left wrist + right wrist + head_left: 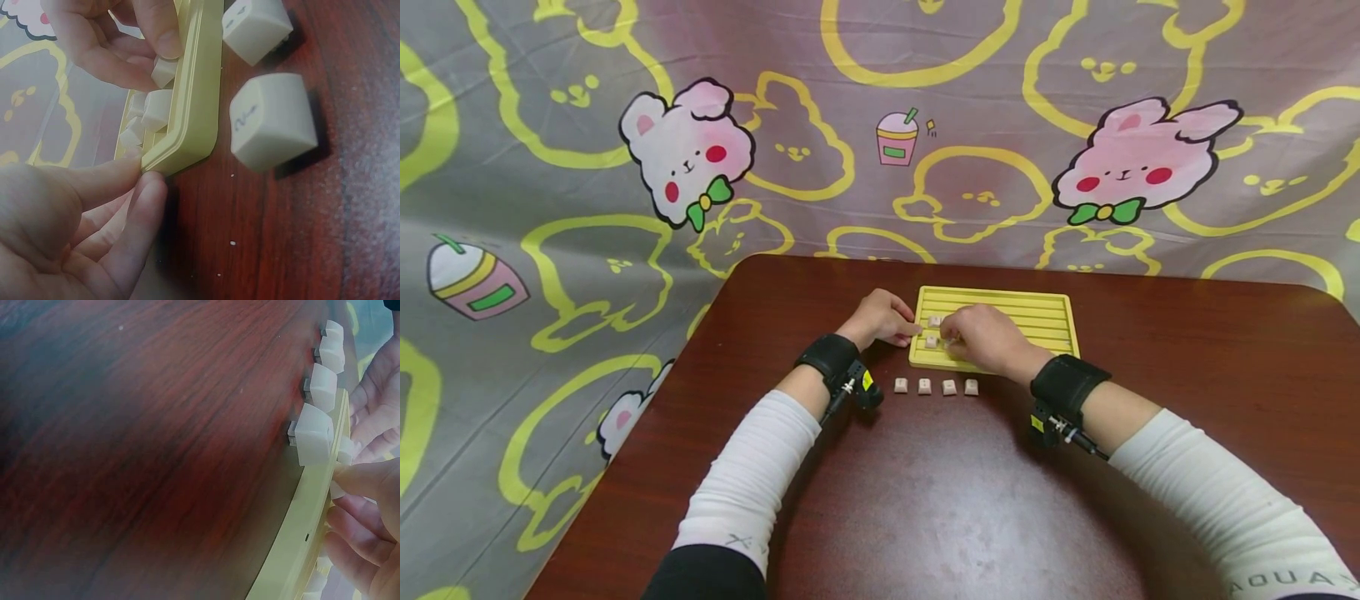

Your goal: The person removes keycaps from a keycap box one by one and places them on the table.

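A yellow ridged tray lies on the table, with white keycaps along its slots near the left end. My left hand grips the tray's near left corner, thumb and a finger on either side of the wall in the left wrist view. Over the front slots, my right hand pinches a keycap between thumb and fingers, just inside the front wall. This held keycap is partly hidden by the fingers in the right wrist view.
Several loose keycaps stand in a row on the brown table, just in front of the tray. One bears dark marks on its face. A patterned curtain hangs behind the table and along its left side.
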Available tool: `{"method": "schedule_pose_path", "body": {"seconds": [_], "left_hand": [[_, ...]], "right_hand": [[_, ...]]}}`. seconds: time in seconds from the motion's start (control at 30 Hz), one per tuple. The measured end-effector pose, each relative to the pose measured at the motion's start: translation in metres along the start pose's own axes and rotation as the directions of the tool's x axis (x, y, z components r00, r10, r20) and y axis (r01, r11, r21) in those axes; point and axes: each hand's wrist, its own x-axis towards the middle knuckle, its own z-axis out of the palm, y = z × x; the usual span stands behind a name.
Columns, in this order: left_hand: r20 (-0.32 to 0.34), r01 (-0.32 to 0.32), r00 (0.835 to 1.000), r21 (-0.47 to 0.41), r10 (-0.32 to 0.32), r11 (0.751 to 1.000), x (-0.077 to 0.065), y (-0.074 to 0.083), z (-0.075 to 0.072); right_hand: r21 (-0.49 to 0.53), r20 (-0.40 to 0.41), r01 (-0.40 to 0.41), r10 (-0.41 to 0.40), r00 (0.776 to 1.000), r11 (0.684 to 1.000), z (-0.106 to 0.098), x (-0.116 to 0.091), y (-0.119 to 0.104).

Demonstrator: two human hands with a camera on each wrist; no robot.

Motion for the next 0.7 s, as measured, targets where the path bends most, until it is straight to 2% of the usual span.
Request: {"method": "schedule_pose_path", "body": {"seconds": [0.7], "left_hand": [[0.003, 0.006, 1.000, 0.013, -0.006, 1.000, 0.0000, 0.0008, -0.0007]], "right_hand": [[0.031, 0.007, -0.032, 0.032, 0.999, 0.999, -0.0100, -0.0065, -0.0012]]}}
